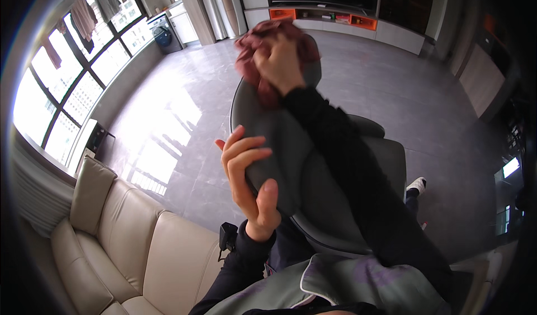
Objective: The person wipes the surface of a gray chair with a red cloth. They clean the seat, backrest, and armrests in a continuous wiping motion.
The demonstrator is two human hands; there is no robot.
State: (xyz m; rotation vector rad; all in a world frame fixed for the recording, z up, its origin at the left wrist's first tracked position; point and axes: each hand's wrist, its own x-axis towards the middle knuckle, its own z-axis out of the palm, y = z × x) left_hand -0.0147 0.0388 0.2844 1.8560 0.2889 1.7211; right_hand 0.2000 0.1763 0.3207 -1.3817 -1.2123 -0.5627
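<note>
My right hand (279,63) grips a bunched dark red cloth (251,63) against the top of a dark grey upholstered chair's backrest (272,134). Folds of the cloth hang over the backrest's upper edge. My left hand (249,181) is raised beside the lower left side of the backrest, fingers apart and holding nothing; whether it touches the chair I cannot tell. The chair's seat (331,197) and an armrest (367,125) lie partly behind my right sleeve.
A beige leather sofa (180,256) with a cushion (90,189) stands at the lower left. Windows line the left side, near a washing machine (164,36). A low TV cabinet (398,36) runs along the far wall. Part of a person's leg and shoe (416,185) shows right of the chair.
</note>
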